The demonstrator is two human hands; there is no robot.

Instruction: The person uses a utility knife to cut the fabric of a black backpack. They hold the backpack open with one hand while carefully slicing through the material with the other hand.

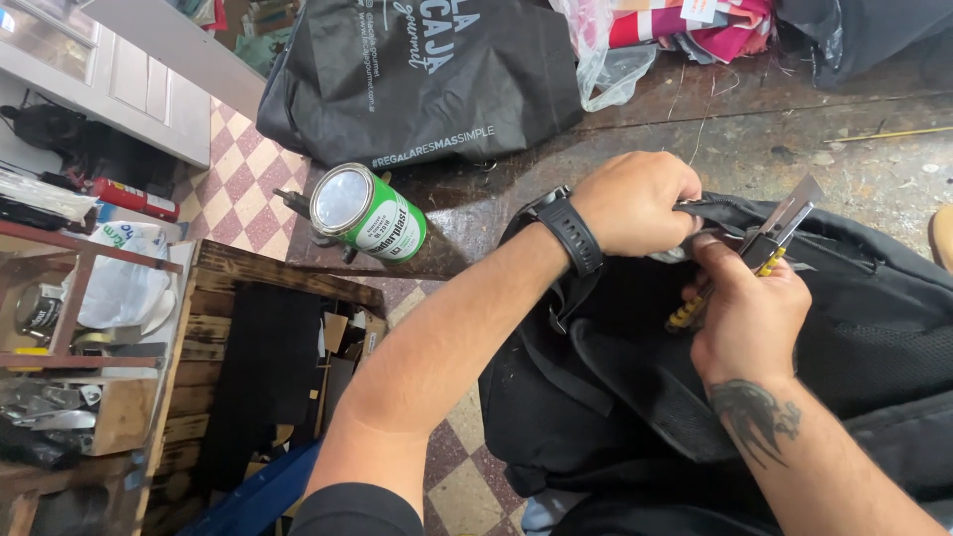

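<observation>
A person works on a black backpack that lies across the front edge of a worn wooden bench, part of it hanging toward the lap. The left hand, a black watch on its wrist, is clenched on a strap or seam at the top of the bag and pulls it taut. The right hand has its grip closed around a yellow-and-black utility knife, the blade extended and angled up, just beside the left fingers. With steel this near the holding hand, a slip of the blade could nick a knuckle, and a hard pull through tensioned fabric could run the cut further than wanted. A green tin lies on its side at the bench edge near the left forearm; a nudge of the elbow could send it rolling to the tiled floor. A dark carrier bag sits behind.
</observation>
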